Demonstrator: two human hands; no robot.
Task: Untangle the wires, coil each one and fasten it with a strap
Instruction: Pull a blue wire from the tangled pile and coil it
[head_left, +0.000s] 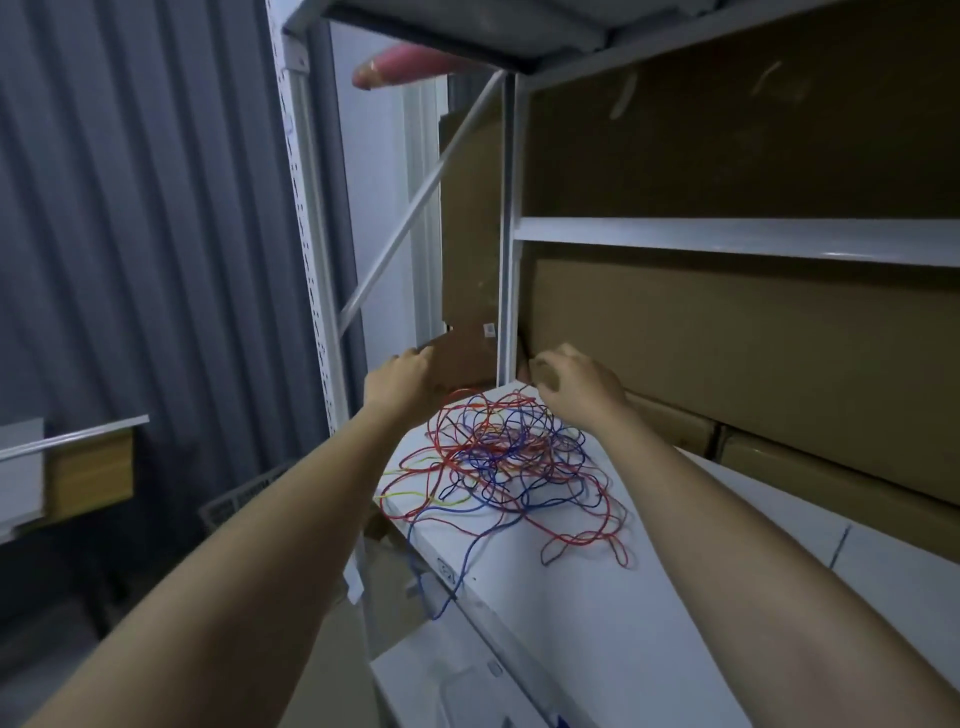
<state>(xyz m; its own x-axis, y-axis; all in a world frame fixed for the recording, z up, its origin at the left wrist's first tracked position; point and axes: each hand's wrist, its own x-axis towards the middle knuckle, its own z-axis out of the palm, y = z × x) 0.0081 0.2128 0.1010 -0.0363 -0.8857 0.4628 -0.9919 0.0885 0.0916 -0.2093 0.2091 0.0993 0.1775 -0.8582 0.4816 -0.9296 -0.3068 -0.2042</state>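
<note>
A tangle of red, blue and yellow wires (511, 457) lies on a white surface (597, 613), with loose loops trailing toward me and a blue end hanging over the left edge. Both my arms stretch past the tangle. My left hand (400, 382) is at the far left of the heap, fingers wrapped on the edge of a brown cardboard piece (465, 356). My right hand (579, 387) hovers over the far right end of the tangle, fingers curled downward. Whether it holds a wire is hidden. No strap is visible.
A white metal shelf post (506, 234) stands just behind the wires, between my hands. Large cardboard boxes (753, 374) fill the shelves on the right. A slanted white brace (415, 208) and a perforated upright (311, 260) rise at left. Grey corrugated wall (145, 234) is further left.
</note>
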